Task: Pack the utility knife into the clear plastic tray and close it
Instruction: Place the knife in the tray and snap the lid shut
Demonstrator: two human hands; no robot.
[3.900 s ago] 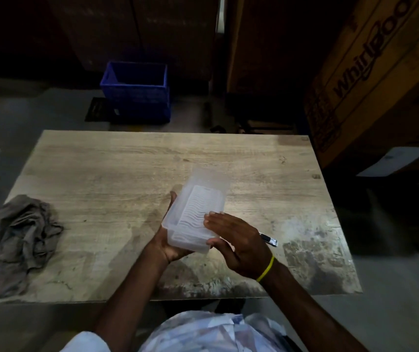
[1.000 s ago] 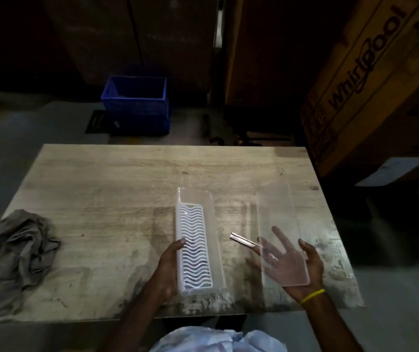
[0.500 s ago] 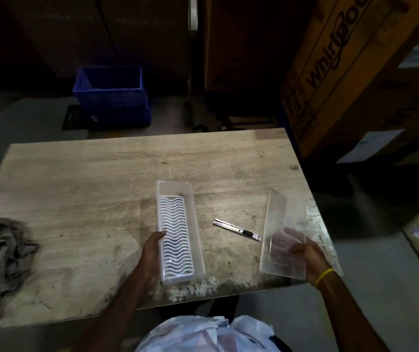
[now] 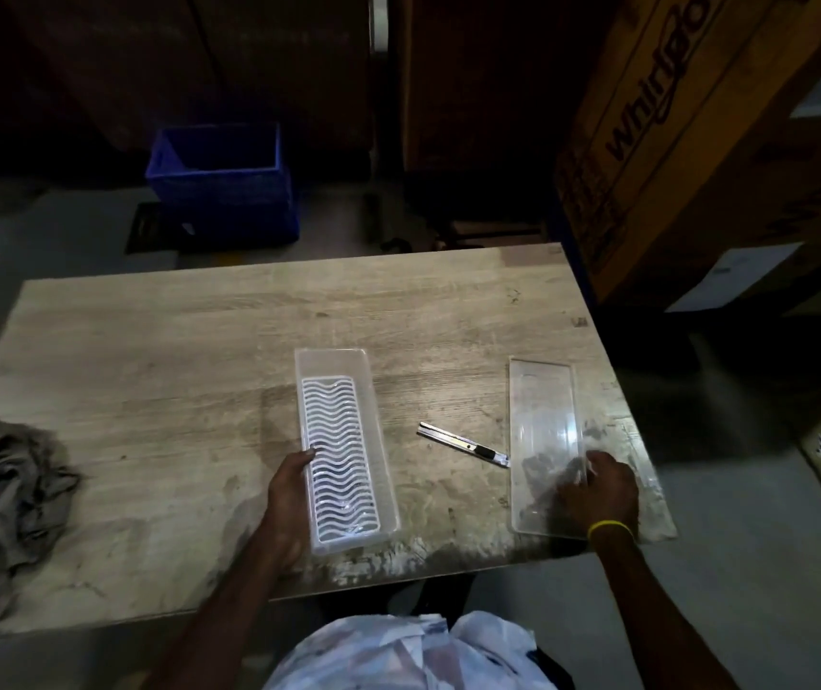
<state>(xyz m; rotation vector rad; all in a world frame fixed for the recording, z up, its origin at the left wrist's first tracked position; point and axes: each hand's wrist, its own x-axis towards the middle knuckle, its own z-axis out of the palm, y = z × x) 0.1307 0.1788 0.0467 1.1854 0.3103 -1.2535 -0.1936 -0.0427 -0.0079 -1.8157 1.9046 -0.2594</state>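
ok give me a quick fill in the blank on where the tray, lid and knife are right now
1. The utility knife lies on the table between the tray and the ____.
2. The left hand holds the ____.
3. The lid lies ____ on the table under the right hand.

Missing: lid; tray; flat

Utility knife [image 4: 463,444] lies between tray [image 4: 378,470] and lid [image 4: 543,405].

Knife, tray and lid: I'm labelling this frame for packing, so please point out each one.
Knife [image 4: 463,444], head view, middle of its slim metal body.
Tray [image 4: 331,363], head view, bare floor at the far end.
Lid [image 4: 542,405], head view, clear flat panel beyond the right hand.
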